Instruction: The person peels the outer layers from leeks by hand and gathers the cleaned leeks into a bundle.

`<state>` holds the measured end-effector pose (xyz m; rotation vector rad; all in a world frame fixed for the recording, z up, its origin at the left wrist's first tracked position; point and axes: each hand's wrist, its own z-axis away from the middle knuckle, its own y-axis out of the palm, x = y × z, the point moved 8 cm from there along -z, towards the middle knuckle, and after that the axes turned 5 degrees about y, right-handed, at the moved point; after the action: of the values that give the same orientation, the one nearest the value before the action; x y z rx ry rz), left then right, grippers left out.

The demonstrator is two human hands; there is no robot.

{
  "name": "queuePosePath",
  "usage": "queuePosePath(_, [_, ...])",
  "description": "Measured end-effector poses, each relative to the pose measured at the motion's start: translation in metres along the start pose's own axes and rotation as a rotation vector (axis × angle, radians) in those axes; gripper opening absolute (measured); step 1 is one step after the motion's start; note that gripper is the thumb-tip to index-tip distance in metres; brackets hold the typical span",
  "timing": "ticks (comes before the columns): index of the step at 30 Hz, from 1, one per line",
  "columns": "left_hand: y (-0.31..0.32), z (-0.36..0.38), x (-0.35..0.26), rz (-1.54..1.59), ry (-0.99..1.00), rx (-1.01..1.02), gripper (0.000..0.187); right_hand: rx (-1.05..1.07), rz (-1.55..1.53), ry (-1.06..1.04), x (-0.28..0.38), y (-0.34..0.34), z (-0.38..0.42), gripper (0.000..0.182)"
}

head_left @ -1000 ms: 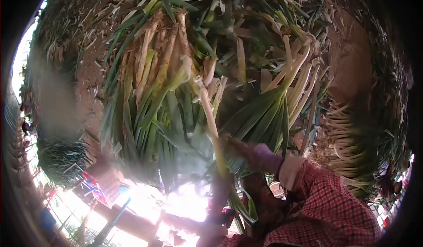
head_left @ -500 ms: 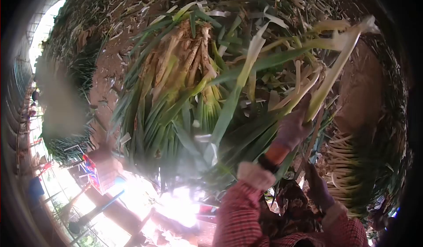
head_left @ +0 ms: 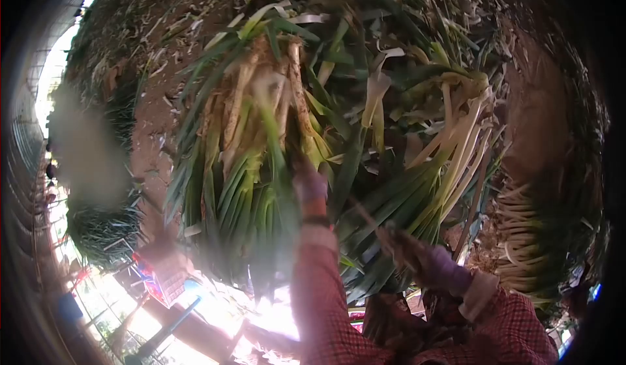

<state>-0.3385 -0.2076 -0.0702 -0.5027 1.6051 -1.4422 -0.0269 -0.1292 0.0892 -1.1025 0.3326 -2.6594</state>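
My left hand (head_left: 309, 184), gloved and smeared by motion, is over a heap of soil-stained green onions (head_left: 295, 85). A blurred green onion stalk (head_left: 266, 104) rises from its fingers, which look closed on it. Lower right, my gloved right hand (head_left: 433, 264) is closed around a thin, pointed, blade-like tool (head_left: 365, 214) that points up and left. Beyond this hand lies a bundle of peeled green onions (head_left: 466, 140), pale stems at the top right and green leaves spread toward me. My left fingertips are partly hidden by blur.
A row of pale-stemmed green onions (head_left: 515, 248) lies at the right. Leaf scraps (head_left: 450, 13) cover the ground at the back. Bare soil (head_left: 153, 130) shows on the left, with another green heap (head_left: 101, 218) beside it. A blue-handled thing (head_left: 176, 322) is at the lower left.
My left hand has let go of the pale green onion at the peeled bundle and moved left to the soiled heap. My right hand has moved left and slightly up with the tool.
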Motion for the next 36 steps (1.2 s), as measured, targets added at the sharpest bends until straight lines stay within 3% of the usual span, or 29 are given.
queuePosePath(2, [0.000, -0.034, -0.010, -0.123, -0.118, 0.056, 0.076, -0.212, -0.069, -0.071, -0.006, -0.010, -0.032, 0.092])
queuePosePath(3, [-0.001, -0.046, -0.015, -0.184, -0.172, 0.082, 0.078, -0.192, -0.087, -0.038, -0.006, -0.007, -0.040, 0.094])
queuePosePath(6, [0.025, -0.058, 0.001, 0.062, -0.344, 0.281, 0.077, -0.145, -0.100, 0.038, -0.005, 0.002, -0.050, 0.097])
queuePosePath(9, [0.022, -0.036, 0.004, 0.096, -0.364, 0.418, 0.067, -0.141, -0.056, 0.047, -0.003, 0.015, -0.046, 0.094])
queuePosePath(10, [0.005, -0.028, -0.004, 0.134, -0.337, 0.430, 0.059, -0.144, -0.046, 0.054, -0.005, 0.015, -0.039, 0.092])
queuePosePath(11, [0.008, -0.021, 0.008, 0.470, -0.211, 0.182, 0.055, -0.151, -0.041, 0.068, -0.007, 0.014, -0.029, 0.090])
queuePosePath(13, [-0.060, -0.011, 0.003, 0.509, -0.163, 0.150, 0.056, -0.154, -0.030, 0.047, -0.001, 0.008, -0.009, 0.090])
queuePosePath(14, [-0.097, -0.006, 0.018, 0.415, -0.105, -0.037, 0.060, -0.151, -0.025, 0.029, 0.003, 0.006, 0.001, 0.090])
queuePosePath(17, [-0.264, -0.022, 0.011, 0.325, -0.089, -0.183, 0.059, -0.117, -0.054, -0.009, -0.001, 0.003, 0.023, 0.089])
queuePosePath(18, [-0.306, -0.031, 0.008, 0.522, -0.040, -0.180, 0.059, -0.117, -0.040, -0.011, 0.000, 0.000, 0.027, 0.089])
queuePosePath(19, [-0.343, -0.039, 0.003, 0.717, 0.010, -0.168, 0.060, -0.115, -0.030, -0.012, 0.000, -0.002, 0.031, 0.090])
queuePosePath(22, [-0.396, -0.044, -0.039, 0.666, -0.064, 0.239, 0.047, -0.138, -0.005, -0.051, 0.000, 0.003, 0.045, 0.092])
queuePosePath(23, [-0.375, -0.036, -0.052, 0.666, -0.118, 0.353, 0.042, -0.153, 0.003, -0.077, 0.001, 0.002, 0.049, 0.092])
queuePosePath(26, [-0.234, 0.003, -0.016, 0.087, -0.088, 0.523, 0.036, -0.188, -0.066, -0.107, 0.007, -0.012, 0.065, 0.095])
queuePosePath(27, [-0.184, 0.032, -0.053, 0.317, -0.183, 0.759, 0.048, -0.189, -0.087, -0.113, 0.004, -0.009, 0.069, 0.095])
queuePosePath(29, [-0.046, 0.080, -0.005, 0.537, -0.094, 0.865, 0.059, -0.180, -0.122, -0.115, -0.008, 0.000, 0.075, 0.096])
queuePosePath(31, [0.010, 0.120, 0.007, 0.647, -0.038, 0.679, 0.052, -0.008, -0.037, 0.005, -0.033, 0.030, 0.076, 0.098])
queuePosePath(32, [0.042, 0.135, 0.017, 0.455, 0.048, 0.692, 0.052, 0.024, -0.003, 0.041, -0.046, 0.039, 0.072, 0.099])
queuePosePath(33, [0.049, 0.141, 0.009, 0.309, 0.079, 0.797, 0.051, 0.056, 0.033, 0.076, -0.060, 0.048, 0.067, 0.100])
queuePosePath(34, [0.040, 0.138, -0.012, 0.162, 0.111, 0.899, 0.050, -0.189, 0.108, -0.094, -0.068, 0.040, 0.063, 0.101])
queuePosePath(35, [0.035, 0.130, -0.029, 0.011, 0.149, 1.002, 0.049, -0.144, 0.070, -0.041, -0.076, 0.046, 0.060, 0.099])
queuePosePath(36, [0.039, 0.119, -0.049, -0.214, 0.434, 1.024, 0.039, -0.102, 0.029, 0.016, -0.083, 0.051, 0.058, 0.097])
